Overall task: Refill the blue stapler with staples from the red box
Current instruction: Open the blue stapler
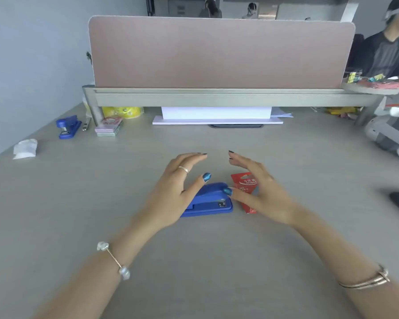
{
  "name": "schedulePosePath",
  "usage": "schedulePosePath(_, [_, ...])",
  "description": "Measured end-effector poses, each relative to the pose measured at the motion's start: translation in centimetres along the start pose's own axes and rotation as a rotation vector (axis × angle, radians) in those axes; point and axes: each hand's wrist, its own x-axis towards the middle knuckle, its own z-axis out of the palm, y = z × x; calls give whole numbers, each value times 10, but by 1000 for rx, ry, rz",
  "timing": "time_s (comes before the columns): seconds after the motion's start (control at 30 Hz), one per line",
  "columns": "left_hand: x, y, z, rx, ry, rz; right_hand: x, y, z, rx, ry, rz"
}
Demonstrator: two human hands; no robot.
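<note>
The blue stapler (211, 201) lies closed on the grey desk, in the middle of the view. Right beside it, on its right, lies the red box (244, 184) of staples, partly hidden under my right hand. My left hand (177, 188) hovers over the stapler's left end, fingers spread, holding nothing. My right hand (260, 192) is open above the red box, its thumb tip close to the stapler's front end. Whether either hand touches the stapler I cannot tell.
A second blue stapler (67, 127) sits far left, next to stacked sticky notes (108, 128) and a crumpled white wad (25, 148). A pink divider (219, 54) and a paper stack (217, 115) close off the back. Another person (387, 51) sits at the far right.
</note>
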Motion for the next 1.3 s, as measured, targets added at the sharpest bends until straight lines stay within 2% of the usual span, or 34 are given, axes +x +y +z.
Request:
schedulePosePath(0.1, [-3,1,-1,-23,23,-20,-3,-3,-2,-15,-9,3])
schedulePosePath(0.2, [-11,6,1,16,-49,-26,-6,-6,1,-24,-47,15])
schedulePosePath(0.33, [-12,8,8,76,-121,-41,-6,-4,7,-169,-44,31])
schedulePosePath(0.47, [-10,9,14,119,-100,-46,-4,0,15,-262,-84,13])
schedulePosePath(0.67, [-3,6,17,33,-134,-126,-2,7,15,-269,-110,39])
schedulePosePath(0.93, [-6,4,19,49,-141,-102,-2,8,15,-269,-122,-10])
schedulePosePath(1.0, [-5,5,16,-32,-108,-101,-2,10,15,-264,-130,-36])
schedulePosePath(1.1, [-3,8,5,-366,1,-204,-2,11,14,-278,-131,-51])
schedulePosePath(1.3, [-3,6,-10,-511,30,-233,-1,12,15,-294,-120,-50])
